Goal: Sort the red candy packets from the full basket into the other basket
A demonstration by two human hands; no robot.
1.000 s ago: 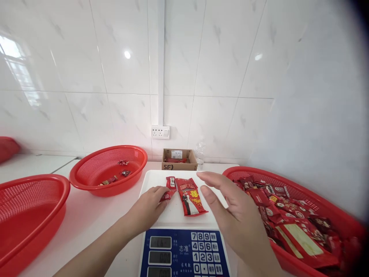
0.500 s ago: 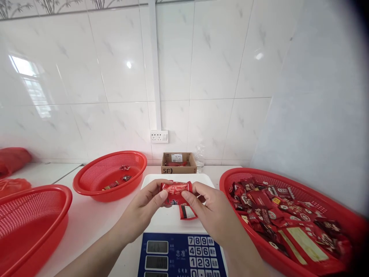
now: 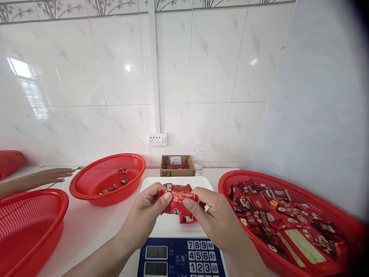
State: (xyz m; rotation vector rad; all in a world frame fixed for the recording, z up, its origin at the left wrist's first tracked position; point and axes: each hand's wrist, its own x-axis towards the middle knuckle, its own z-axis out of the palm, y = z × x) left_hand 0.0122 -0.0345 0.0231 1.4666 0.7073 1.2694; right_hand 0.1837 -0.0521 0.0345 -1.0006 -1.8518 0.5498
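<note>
Way out left of the digital scale (image 3: 165,231), past everything else, there's a red bundle (image 3: 11,163), and nearer in someone else's hand (image 3: 56,175) with the fingers stretched out, can't tell if it's touching anything. Also left of the scale, on the near side, sits a red plastic basket (image 3: 61,206) cut off by the frame. Closer in, left of the scale toward its far end, is a perforated red basket (image 3: 95,173) with just a few small wrapped snacks (image 3: 108,189) in it.

Now the scale itself: the left hand (image 3: 145,209) is over its left side, pinching one end of a red snack packet (image 3: 176,207) between thumb and fingers. That packet's held up over the white platform, and another red packet (image 3: 187,220) pokes out under it, mostly hidden. Behind the scale there's an SF cardboard box (image 3: 163,173) with red stuff inside, then a clear plastic bottle (image 3: 198,163). The right hand (image 3: 211,209), over the scale's right side, has the held packet's other end gripped the same way. Right of the scale: big red basket (image 3: 229,176) loaded with red and maroon snack packets (image 3: 259,200).
</note>
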